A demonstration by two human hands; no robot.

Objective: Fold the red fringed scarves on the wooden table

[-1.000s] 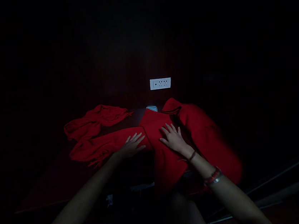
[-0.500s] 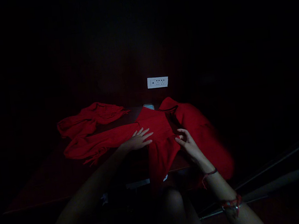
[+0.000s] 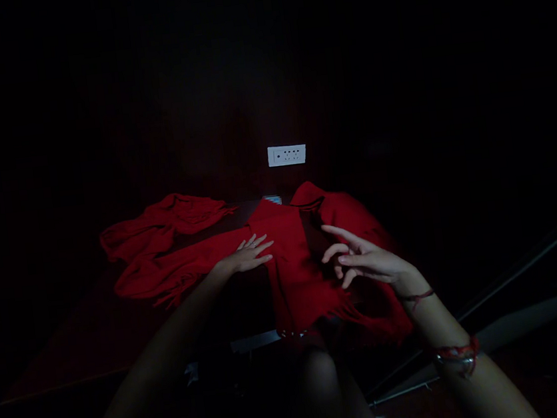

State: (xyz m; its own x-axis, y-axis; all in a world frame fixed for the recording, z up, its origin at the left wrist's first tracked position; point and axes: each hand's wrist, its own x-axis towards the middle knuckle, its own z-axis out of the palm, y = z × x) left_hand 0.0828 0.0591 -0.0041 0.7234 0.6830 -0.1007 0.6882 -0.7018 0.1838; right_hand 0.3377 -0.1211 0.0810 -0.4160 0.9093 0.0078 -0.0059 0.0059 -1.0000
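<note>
A long red fringed scarf (image 3: 289, 261) lies across a dark table (image 3: 96, 330) in a very dim room. One part of it runs left, one hangs over the near edge, and a heap lies at the right. My left hand (image 3: 248, 256) lies flat on the scarf with its fingers stretched out, near the fold. My right hand (image 3: 365, 259) is raised a little above the scarf's right part, its fingers loosely spread and holding nothing.
A white wall socket (image 3: 286, 155) sits on the dark wall behind the table. A second bunch of red cloth (image 3: 159, 222) lies at the back left. My knee (image 3: 322, 378) shows below the table edge. Pale rails (image 3: 497, 318) run at the lower right.
My right hand has lifted off the scarf and moved right, its fingers spreading. The hanging end of the scarf now shows its fringe. My left hand has stayed pressed on the cloth.
</note>
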